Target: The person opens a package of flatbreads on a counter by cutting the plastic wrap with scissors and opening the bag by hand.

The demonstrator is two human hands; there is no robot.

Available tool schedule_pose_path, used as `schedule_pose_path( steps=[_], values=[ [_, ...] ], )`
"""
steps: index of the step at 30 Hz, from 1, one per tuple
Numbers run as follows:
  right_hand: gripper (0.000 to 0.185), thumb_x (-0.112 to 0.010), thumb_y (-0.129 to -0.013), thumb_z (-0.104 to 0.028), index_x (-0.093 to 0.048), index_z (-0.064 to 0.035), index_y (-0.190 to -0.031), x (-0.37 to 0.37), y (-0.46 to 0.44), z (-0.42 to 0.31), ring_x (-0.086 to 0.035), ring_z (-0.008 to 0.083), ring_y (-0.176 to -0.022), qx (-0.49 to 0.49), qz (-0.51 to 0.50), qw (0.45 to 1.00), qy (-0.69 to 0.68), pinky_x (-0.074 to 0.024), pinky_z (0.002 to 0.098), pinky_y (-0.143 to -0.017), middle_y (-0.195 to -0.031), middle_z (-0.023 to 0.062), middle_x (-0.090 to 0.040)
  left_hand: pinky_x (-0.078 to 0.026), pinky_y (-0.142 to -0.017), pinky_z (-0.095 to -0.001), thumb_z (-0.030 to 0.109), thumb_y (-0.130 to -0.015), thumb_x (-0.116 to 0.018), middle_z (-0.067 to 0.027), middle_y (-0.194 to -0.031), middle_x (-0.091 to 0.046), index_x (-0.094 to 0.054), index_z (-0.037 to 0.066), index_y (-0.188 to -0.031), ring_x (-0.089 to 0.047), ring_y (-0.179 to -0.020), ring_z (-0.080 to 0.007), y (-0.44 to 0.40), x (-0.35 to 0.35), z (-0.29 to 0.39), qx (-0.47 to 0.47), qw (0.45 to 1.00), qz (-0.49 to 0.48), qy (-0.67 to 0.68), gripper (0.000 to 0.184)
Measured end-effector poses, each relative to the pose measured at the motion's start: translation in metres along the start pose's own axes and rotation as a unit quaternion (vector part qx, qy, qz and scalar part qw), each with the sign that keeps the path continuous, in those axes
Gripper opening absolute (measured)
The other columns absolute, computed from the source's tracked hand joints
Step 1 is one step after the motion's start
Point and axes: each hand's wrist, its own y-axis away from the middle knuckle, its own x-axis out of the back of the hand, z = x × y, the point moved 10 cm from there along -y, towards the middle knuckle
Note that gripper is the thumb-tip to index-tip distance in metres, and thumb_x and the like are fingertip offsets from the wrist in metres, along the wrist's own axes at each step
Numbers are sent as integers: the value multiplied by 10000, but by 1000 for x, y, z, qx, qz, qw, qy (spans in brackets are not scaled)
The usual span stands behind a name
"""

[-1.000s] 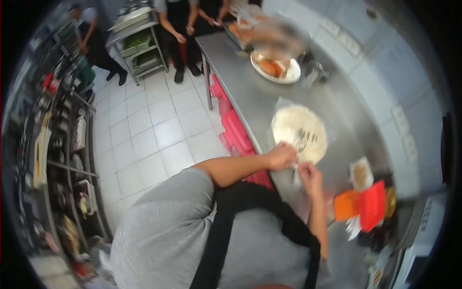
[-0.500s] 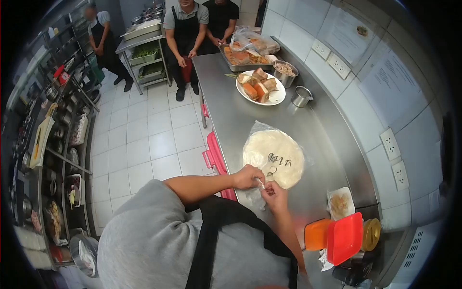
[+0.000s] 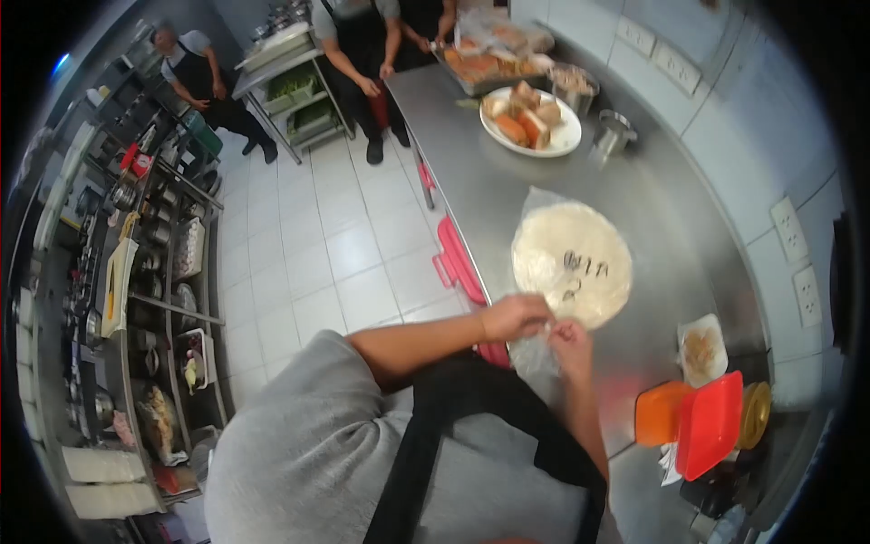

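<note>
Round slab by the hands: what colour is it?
The slab is pale cream; the head view shows it best.

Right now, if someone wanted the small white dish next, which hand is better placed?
Probably the right hand: it's nearer the small white dish, with the left hand farther off. Both appear to pinch clear plastic, though.

Head camera, one: is being worn on the head. The grip of left hand (image 3: 517, 317) and right hand (image 3: 569, 344) is being viewed from above, forward and down, at near range, over the grey shirt (image 3: 281, 444). Beyond it, steel counter (image 3: 453, 154) is being taken in; to its left, floor (image 3: 335, 249) and shelving (image 3: 177, 308); to its right, wall (image 3: 725, 177).
</note>
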Motion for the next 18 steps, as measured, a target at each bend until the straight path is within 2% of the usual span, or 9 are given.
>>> schedule_pose_path(
  steps=[2, 4, 7, 10, 11, 14, 15, 16, 18],
  values=[
    [147, -616, -742, 63, -557, -51, -814, -3, 6, 10, -508, 57, -632, 14, -5, 1000, -16, -406, 190, -574, -712, -14, -562, -485, -696, -359, 11, -711, -642, -107, -861, -580, -613, 52, -906, -590, -795, -287, 8, -3, -1, -5, 999, -5, 33, 202],
    [152, -612, -751, 52, -552, -61, -833, -13, 14, 6, -506, 55, -638, -5, -14, 998, -61, -391, 178, -567, -757, -10, -575, -484, -657, -334, 22, -718, -639, -103, -846, -580, -609, 53, -896, -598, -742, -240, 12, 0, -1, 70, 994, -21, 85, 183],
    [169, -616, -748, 49, -552, -51, -868, -19, 13, -2, -510, 59, -658, 19, 0, 996, -89, -402, 185, -597, -765, -5, -577, -479, -614, -315, 30, -720, -636, -84, -806, -578, -604, 59, -878, -595, -680, -197, 7, -7, -12, 50, 995, -14, 79, 163],
    [200, -607, -746, 54, -550, -48, -909, -12, 15, -6, -520, 67, -699, 36, 12, 999, -26, -411, 195, -640, -793, 2, -580, -481, -594, -308, 16, -666, -630, -105, -731, -587, -598, 46, -840, -599, -645, -216, 0, -18, -26, 24, 997, -44, 67, 179],
    [227, -608, -743, 52, -553, -52, -938, -16, 16, -8, -526, 71, -732, 47, 2, 997, -63, -411, 201, -668, -814, 3, -580, -476, -589, -277, 22, -694, -640, -65, -705, -593, -598, 47, -827, -591, -638, -150, 1, -17, -30, 30, 996, -35, 82, 141],
    [225, -602, -742, 61, -551, -51, -931, -15, 17, -11, -528, 71, -735, 60, 10, 998, -23, -413, 198, -661, -825, 3, -577, -467, -609, -245, 30, -763, -626, 7, -748, -591, -601, 46, -853, -558, -675, -68, 13, -37, -61, 161, 943, -70, 284, 94],
    [219, -602, -742, 69, -545, -50, -916, -14, 14, -7, -526, 66, -717, 59, -3, 998, -30, -412, 187, -647, -820, 5, -575, -453, -612, -221, 43, -778, -642, 38, -754, -581, -603, 47, -857, -526, -695, -30, 10, -33, -62, 137, 961, -76, 227, 88],
    [214, -605, -743, 68, -542, -49, -911, -18, 5, -14, -525, 62, -710, 61, -14, 998, -29, -411, 183, -640, -813, 4, -575, -447, -603, -225, 61, -776, -660, 38, -743, -580, -599, 44, -857, -515, -679, -37, 9, -34, -61, 129, 947, -84, 282, 102],
    [206, -612, -745, 65, -537, -49, -899, -25, 13, -12, -523, 56, -694, 40, -27, 998, -42, -409, 174, -624, -798, 1, -574, -442, -598, -233, 66, -774, -664, 28, -737, -575, -596, 51, -852, -509, -670, -44, 10, -31, -54, 152, 947, -130, 252, 105]
  ],
)
